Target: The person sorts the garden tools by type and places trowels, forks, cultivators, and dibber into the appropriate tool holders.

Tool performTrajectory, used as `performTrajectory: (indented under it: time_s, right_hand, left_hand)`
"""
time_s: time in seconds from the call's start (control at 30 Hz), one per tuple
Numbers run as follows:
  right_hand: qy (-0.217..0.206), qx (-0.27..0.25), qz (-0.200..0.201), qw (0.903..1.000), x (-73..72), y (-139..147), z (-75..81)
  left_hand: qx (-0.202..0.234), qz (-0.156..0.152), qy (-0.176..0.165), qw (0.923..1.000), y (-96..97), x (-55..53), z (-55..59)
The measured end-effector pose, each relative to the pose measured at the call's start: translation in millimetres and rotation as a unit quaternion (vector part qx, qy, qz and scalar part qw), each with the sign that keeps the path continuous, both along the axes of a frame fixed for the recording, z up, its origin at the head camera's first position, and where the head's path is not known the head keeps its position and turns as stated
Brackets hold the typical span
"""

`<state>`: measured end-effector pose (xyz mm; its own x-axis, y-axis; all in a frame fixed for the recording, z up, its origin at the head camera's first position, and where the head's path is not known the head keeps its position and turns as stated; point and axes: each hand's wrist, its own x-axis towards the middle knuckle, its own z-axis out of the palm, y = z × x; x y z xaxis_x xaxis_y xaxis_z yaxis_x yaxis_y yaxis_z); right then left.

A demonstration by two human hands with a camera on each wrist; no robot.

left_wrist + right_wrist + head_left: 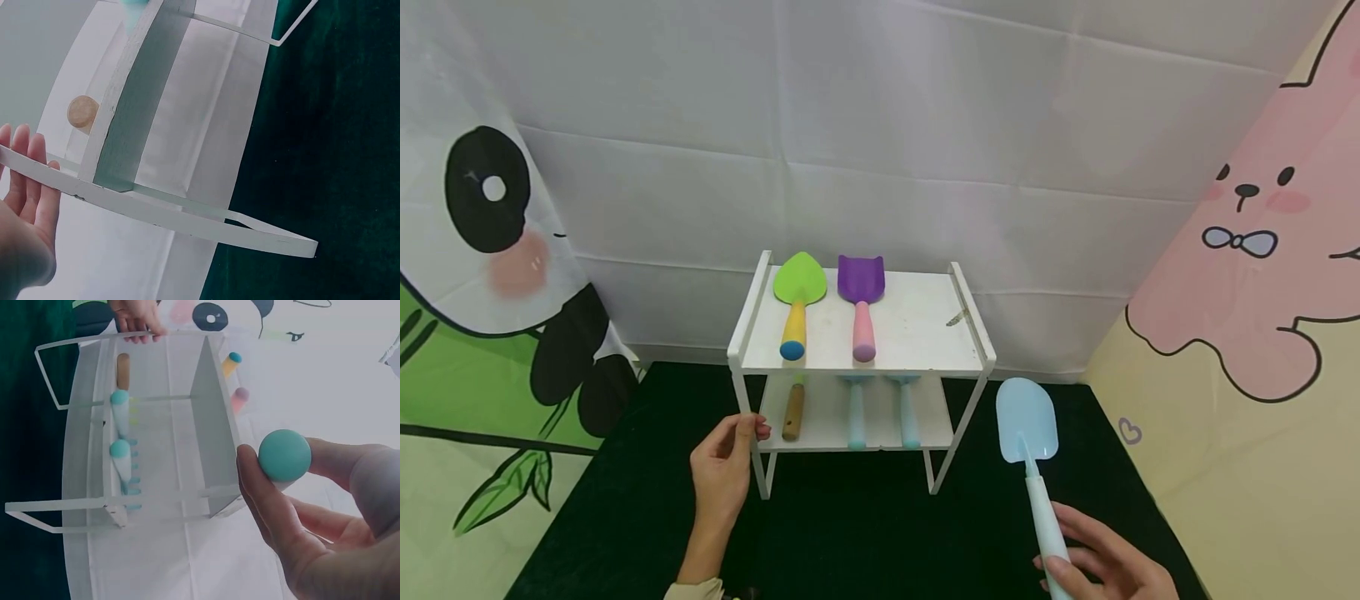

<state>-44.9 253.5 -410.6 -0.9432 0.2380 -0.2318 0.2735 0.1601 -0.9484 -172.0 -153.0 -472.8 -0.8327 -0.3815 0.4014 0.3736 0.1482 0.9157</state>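
My right hand (1105,558) holds a light blue toy shovel (1028,421) by its pale handle, blade up, to the right of a small white two-tier rack (917,321). In the right wrist view the round turquoise handle end (285,455) points at the camera between thumb and fingers. My left hand (724,475) grips the rack's front left leg, its fingers (36,150) bent around the white bar (125,209). On the upper shelf lie a green shovel with a yellow handle (800,283) and a purple shovel with a pink handle (861,279).
The lower shelf carries a wooden-handled tool (793,412) and two light blue handled tools (857,412), one with blue tines (132,481). A dark green cloth (865,542) lies under the rack. White sheeting (880,125) hangs behind, with cartoon-printed sheets at both sides.
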Motion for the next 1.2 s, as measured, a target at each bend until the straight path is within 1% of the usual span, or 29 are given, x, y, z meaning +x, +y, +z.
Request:
performTrajectory:
  time_s: [0.13,0.3,0.43,0.53,0.63,0.9,1.0,1.1,1.2]
  right_hand:
    - [0.022,0.003,0.035,0.9992,-0.5,-2.5,2.5]
    - [0.044,0.014,0.088,0.9951,-1.3,-3.4,5.6]
    - [0.049,0.016,0.116,0.9919,-3.0,-5.9,11.2]
    - [0.064,0.022,0.134,0.9886,-4.3,-9.8,16.3]
    - [0.089,0.028,0.150,0.9842,-5.2,-15.0,21.1]
    - [0.172,0.036,0.200,0.9640,-12.2,-26.7,30.5]
    - [0.189,0.045,0.209,0.9585,-15.2,-30.7,35.3]
    - [0.194,0.048,0.214,0.9561,-18.0,-33.4,39.6]
    - [0.187,0.051,0.211,0.9579,-21.4,-35.6,43.8]
  left_hand:
    - [0.004,-0.002,-0.002,1.0000,-0.2,0.3,0.3]
    - [0.008,-0.004,-0.005,1.0000,-0.6,0.5,0.6]
    - [0.008,-0.004,-0.003,1.0000,-0.8,0.7,1.0]
    - [0.009,-0.005,0.001,0.9999,-0.9,0.9,1.3]
    - [0.010,-0.005,0.005,0.9999,-0.9,1.1,2.1]
    - [0.008,0.000,0.002,1.0000,-0.5,0.5,1.0]
    - [0.009,-0.002,0.003,1.0000,-1.2,-1.5,-2.7]
    - [0.012,-0.004,-0.002,0.9999,-4.4,-7.7,-14.1]
    - [0.010,-0.002,-0.008,0.9999,-8.3,-13.5,-26.1]
